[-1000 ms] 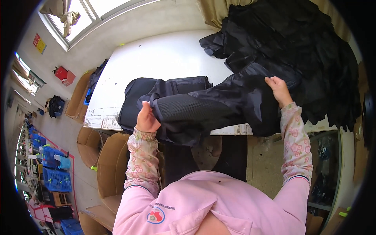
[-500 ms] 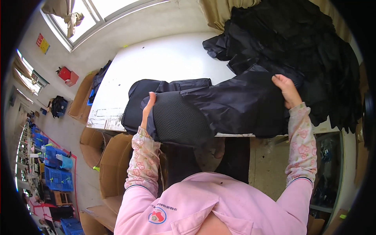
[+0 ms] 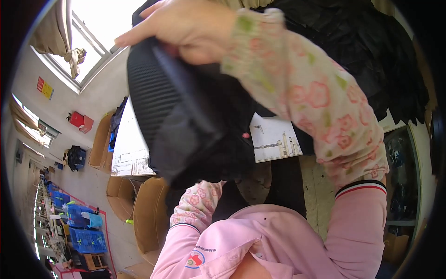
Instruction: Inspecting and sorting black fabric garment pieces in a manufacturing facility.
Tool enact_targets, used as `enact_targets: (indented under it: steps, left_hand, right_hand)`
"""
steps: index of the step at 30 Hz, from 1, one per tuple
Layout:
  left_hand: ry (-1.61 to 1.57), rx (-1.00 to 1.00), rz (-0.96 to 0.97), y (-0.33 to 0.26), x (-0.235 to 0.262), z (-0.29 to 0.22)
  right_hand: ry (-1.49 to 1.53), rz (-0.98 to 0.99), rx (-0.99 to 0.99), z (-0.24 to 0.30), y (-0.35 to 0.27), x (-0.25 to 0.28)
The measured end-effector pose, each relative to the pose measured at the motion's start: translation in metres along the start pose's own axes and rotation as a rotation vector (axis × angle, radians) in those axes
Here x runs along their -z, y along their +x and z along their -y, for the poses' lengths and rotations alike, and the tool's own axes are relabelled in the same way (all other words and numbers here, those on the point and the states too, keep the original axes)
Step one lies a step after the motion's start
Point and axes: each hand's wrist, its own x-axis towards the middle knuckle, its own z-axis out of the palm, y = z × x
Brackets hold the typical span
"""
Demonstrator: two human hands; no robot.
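Presently, the black garment [image 3: 186, 121] is found raised close to the camera, in front of the left half of the white table [image 3: 274, 139]. Whether its lower folds touch the tabletop cannot be determined. A ribbed, textured panel [image 3: 144, 93] faces left; the remaining cloth is smooth, folded and slightly blurred.

The right hand [image 3: 186, 30] is at the garment's upper end, having crossed to the left of the body. One digit points out to the left; the others are bent over the cloth and have hold of it. Grip firmness cannot be judged owing to blur.

The left hand is concealed behind the garment; its opening and hold cannot be told. Only its floral sleeve cover [image 3: 197, 202] emerges below. A small pink spot [image 3: 245, 136] appears at the garment's right side; whether it is a fingertip is uncertain.

A large heap of black cloth [image 3: 357, 60] occupies the table's far right. Worn, chipped paint is noted along the near table edge. Cardboard boxes [image 3: 151, 214] stand on the floor at left, with blue plastic baskets [image 3: 88, 239] farther off. A red box [image 3: 80, 121] is noted at the left wall, below a red-and-yellow sign [image 3: 45, 88].
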Motion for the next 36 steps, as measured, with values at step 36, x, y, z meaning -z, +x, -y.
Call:
enact_targets:
  steps: [36]
  left_hand:
    - [1.963,-0.380,0.077,-0.019,0.022,0.007]
  right_hand:
    - [-0.531,-0.395,-0.434,-0.368,-0.147,0.097]
